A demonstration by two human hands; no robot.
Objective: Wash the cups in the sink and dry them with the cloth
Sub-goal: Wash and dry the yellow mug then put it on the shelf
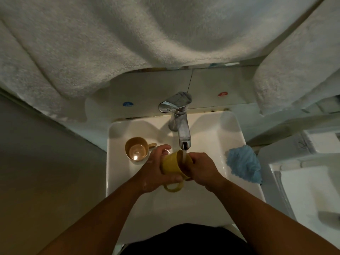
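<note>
A yellow cup is tilted under the running chrome tap, and water streams into its mouth. My left hand grips the cup's body from the left, with the handle pointing down toward me. My right hand holds the cup's rim and right side. A second, tan cup stands upright on the left side of the white sink, apart from my hands. A blue cloth lies on the sink's right rim.
Large white towels hang overhead and at the right, close above the tap. Blue and red round stickers mark the wall behind the tap. A white surface sits to the right of the sink. A grey wall runs along the left.
</note>
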